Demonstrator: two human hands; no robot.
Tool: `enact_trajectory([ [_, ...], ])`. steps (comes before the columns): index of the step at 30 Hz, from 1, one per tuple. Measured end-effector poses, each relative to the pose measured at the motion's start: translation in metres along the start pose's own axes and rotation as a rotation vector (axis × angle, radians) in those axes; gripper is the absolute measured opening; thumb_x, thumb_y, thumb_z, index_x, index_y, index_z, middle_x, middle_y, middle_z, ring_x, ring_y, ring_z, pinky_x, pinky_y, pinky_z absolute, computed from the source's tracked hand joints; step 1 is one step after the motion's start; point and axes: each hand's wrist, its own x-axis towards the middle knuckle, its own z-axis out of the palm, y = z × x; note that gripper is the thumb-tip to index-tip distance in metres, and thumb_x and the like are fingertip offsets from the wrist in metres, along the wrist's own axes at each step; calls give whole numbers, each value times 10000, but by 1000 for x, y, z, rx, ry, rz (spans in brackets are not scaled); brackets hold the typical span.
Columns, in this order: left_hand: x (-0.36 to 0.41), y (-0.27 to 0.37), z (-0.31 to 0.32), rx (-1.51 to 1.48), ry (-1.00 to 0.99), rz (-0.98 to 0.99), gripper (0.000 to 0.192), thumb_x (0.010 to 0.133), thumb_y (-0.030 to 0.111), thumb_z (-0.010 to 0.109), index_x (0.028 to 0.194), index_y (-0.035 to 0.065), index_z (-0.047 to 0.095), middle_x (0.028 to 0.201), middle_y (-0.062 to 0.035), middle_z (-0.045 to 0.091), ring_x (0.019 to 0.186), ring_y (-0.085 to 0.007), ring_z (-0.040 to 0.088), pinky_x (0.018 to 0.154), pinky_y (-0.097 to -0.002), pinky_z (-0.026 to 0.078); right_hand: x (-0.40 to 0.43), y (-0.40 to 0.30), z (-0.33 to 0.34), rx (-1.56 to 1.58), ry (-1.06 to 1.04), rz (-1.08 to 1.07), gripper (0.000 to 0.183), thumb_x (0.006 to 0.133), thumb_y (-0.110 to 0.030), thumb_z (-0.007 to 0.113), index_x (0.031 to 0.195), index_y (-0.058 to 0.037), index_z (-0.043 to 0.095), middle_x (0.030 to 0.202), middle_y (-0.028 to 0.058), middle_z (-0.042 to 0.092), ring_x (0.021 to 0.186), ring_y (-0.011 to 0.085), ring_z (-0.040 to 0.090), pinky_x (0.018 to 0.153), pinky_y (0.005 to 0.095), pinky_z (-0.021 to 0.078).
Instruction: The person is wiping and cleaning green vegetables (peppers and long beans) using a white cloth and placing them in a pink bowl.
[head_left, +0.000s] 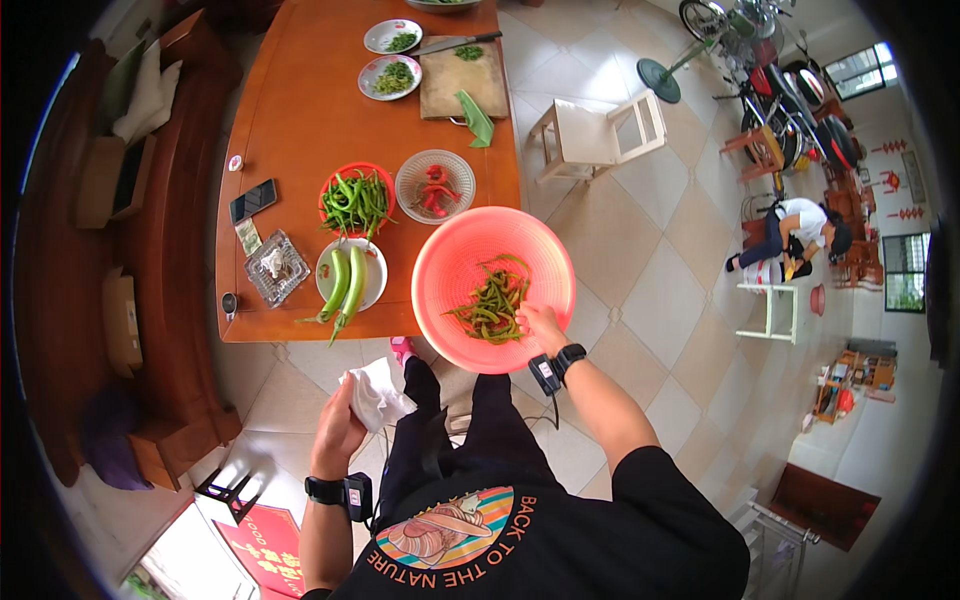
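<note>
A large pink plastic colander (442, 300) stands at the table's near corner, partly over its edge. A loose heap of thin green chili peppers (489, 304) lies inside it. My right hand (541, 324) reaches over its near right rim, fingers curled at the edge of the heap. Whether a pepper is between those fingers cannot be made out. Held in my left hand (337, 427) is a crumpled white tissue or cloth (376, 391), left of my knees and below the table edge.
On the wooden table (300, 112) are a red basket of green peppers (356, 201), a clear basket with red peppers (435, 191), two long green eggplants (346, 281) on a plate, a glass ashtray (289, 289), a phone (253, 201), a cutting board (465, 82) and a knife (457, 43). Another person (802, 232) sits far right.
</note>
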Motion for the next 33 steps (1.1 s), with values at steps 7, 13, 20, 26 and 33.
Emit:
enact_trajectory([
  [7, 5, 2, 20, 146, 6, -76, 479, 1014, 426, 402, 1242, 17, 502, 1067, -147, 638, 929, -286, 661, 659, -392, 576, 37, 33, 30, -418, -18, -100, 241, 860, -224, 557, 934, -32, 683, 866, 147, 685, 803, 265, 663, 678, 374, 512],
  [13, 2, 19, 38, 146, -43, -113, 459, 1024, 336, 433, 1347, 11, 457, 1216, -101, 583, 1110, -223, 576, 973, -395, 457, 39, 42, 57, -748, 85, -255, 321, 855, -238, 602, 1114, -55, 657, 1050, 160, 684, 972, 346, 641, 851, 428, 496],
  [20, 0, 26, 55, 180, -32, -19, 485, 994, 189, 490, 1430, 14, 371, 1297, -119, 536, 1164, -240, 549, 1020, -400, 432, 27, 40, 71, -985, 76, -279, 324, 794, -253, 656, 1075, -91, 648, 1012, 171, 680, 960, 355, 642, 821, 459, 511],
  [26, 5, 28, 60, 133, -84, -17, 504, 970, 53, 441, 1459, 19, 324, 1390, -138, 465, 1233, -261, 506, 1062, -409, 397, 25, 14, 68, -910, -255, -137, 236, 709, -295, 669, 700, -62, 706, 662, 142, 661, 646, 284, 663, 622, 408, 503],
  [33, 15, 28, 95, 62, -289, 14, 507, 1020, 173, 405, 1484, 29, 261, 1442, -141, 407, 1297, -264, 445, 1102, -431, 344, -34, -52, 20, -518, -324, -154, 211, 779, -210, 689, 844, -9, 695, 661, 7, 611, 583, 91, 547, 541, 267, 434],
])
